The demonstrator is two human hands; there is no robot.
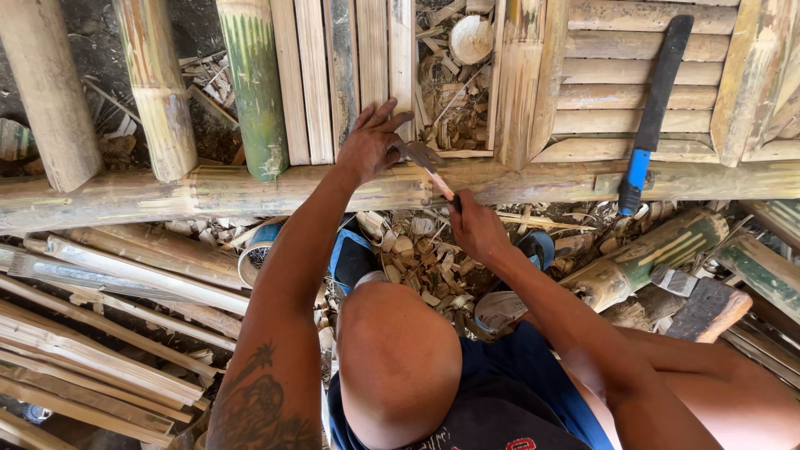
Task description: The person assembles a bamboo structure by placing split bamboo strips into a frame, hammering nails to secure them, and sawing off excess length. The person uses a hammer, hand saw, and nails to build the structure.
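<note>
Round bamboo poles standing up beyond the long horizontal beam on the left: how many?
3: pale thick bamboo pole far left, yellowish jointed bamboo pole beside it, green bamboo pole next to the flat slats. Others may be hidden.

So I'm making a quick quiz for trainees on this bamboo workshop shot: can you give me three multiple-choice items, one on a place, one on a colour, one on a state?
1. Where does the saw lie?
A. on the slatted bamboo panel
B. on the person's knee
C. under the split strips

2. What colour is the lower end of the saw's handle?
A. red
B. blue
C. yellow

3. What is the right hand doing?
A. resting open
B. gripping a hammer
C. holding a cup

Answers: 1 A, it rests across the slats at upper right. 2 B, the end is bright blue. 3 B, fingers wrap its handle, while the left hand presses on the slats.
</note>
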